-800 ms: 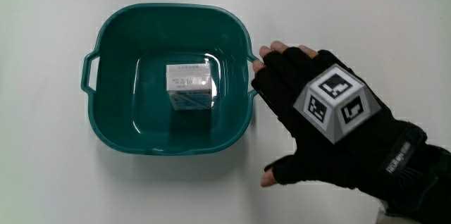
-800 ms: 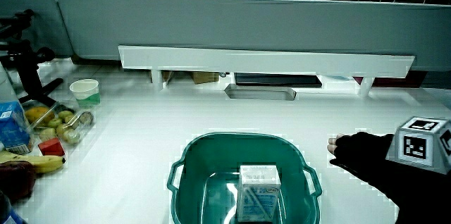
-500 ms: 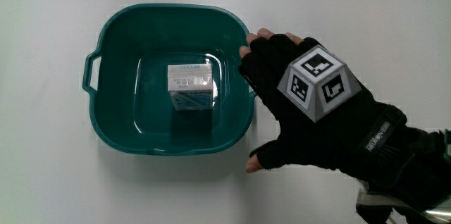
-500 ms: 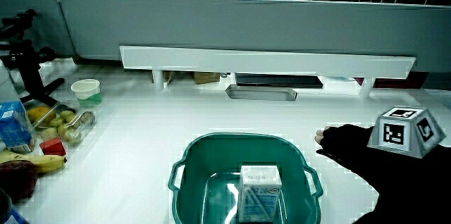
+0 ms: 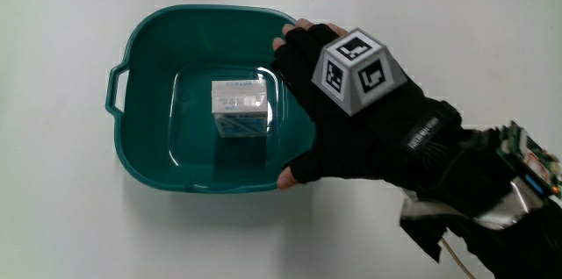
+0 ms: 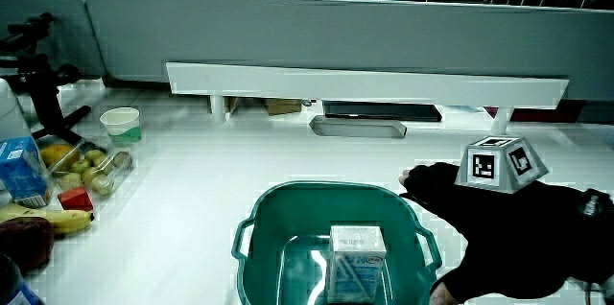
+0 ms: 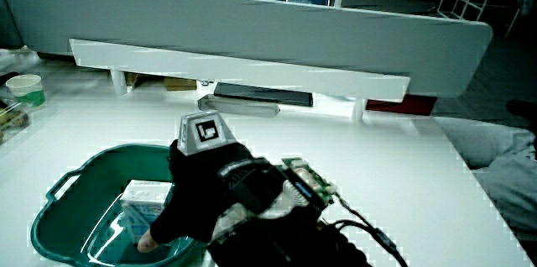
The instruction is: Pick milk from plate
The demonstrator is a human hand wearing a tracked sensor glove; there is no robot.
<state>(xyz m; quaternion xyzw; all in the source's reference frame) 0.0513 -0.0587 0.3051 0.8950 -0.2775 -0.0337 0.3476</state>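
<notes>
A small white and blue milk carton [image 5: 240,108] stands upright in the middle of a teal basin [image 5: 145,42] with two handles; no plate is in view. The gloved hand [image 5: 327,125] hovers over the basin's rim beside the carton, fingers spread, thumb at the rim nearer the person, holding nothing. It does not touch the carton. Both side views show the carton [image 6: 357,255] [image 7: 144,196] inside the basin [image 6: 317,189] [image 7: 88,158], with the hand [image 6: 489,221] [image 7: 201,185] above the rim.
In a side view, a blue carton [image 6: 19,169], bananas [image 6: 38,217], other fruit [image 6: 84,169] and a white cup [image 6: 120,123] sit near the table's edge. A white rail [image 6: 365,84] runs along the low partition [image 6: 317,27].
The hand has moved from the bare table beside the basin to over the basin's rim, closer to the carton. The carton and basin have not moved.
</notes>
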